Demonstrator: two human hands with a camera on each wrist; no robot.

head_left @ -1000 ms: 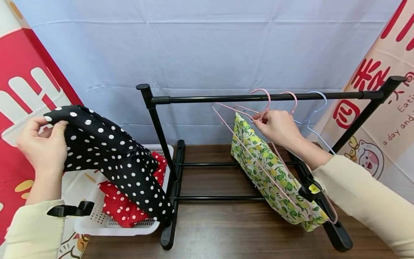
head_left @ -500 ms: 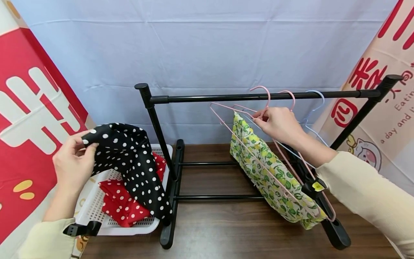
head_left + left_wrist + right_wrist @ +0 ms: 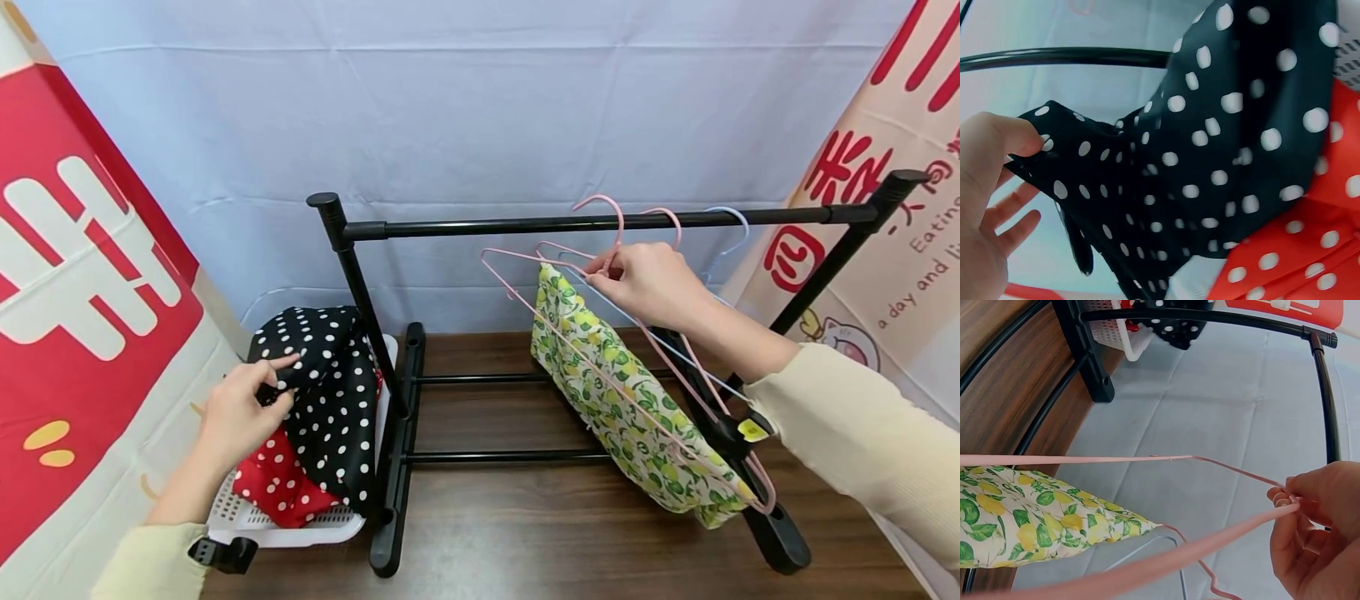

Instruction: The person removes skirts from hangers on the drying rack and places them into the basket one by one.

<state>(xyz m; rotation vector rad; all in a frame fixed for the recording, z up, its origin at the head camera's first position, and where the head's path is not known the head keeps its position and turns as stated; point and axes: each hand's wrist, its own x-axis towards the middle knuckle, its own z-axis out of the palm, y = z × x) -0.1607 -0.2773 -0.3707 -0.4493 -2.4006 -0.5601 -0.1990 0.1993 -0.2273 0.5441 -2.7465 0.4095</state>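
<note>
My left hand (image 3: 243, 417) is over the basket at the black polka-dot cloth (image 3: 333, 392), thumb and index finger spread apart in the head view. In the left wrist view the thumb touches the edge of the black cloth (image 3: 1191, 156). Beneath it lies a red polka-dot cloth (image 3: 281, 487) in a white basket (image 3: 292, 537). With thumb and fingers my right hand (image 3: 648, 283) pinches a pink hanger (image 3: 1235, 469) just under its hook, at the rack's bar. A lemon-print cloth (image 3: 630, 400) hangs slanted beside that hanger, on another pink hanger.
A black clothes rack (image 3: 480, 226) stands on the brown wooden table (image 3: 480, 533). Farther right on its bar are another pink hook (image 3: 671, 221) and a blue hanger (image 3: 735, 221). Printed banners flank both sides; pale cloth (image 3: 450, 108) hangs behind.
My left hand has moved right and down, lowering the black cloth into the basket, and its thumb and index finger have spread. The right hand stays on the pink hanger, nearly still.
</note>
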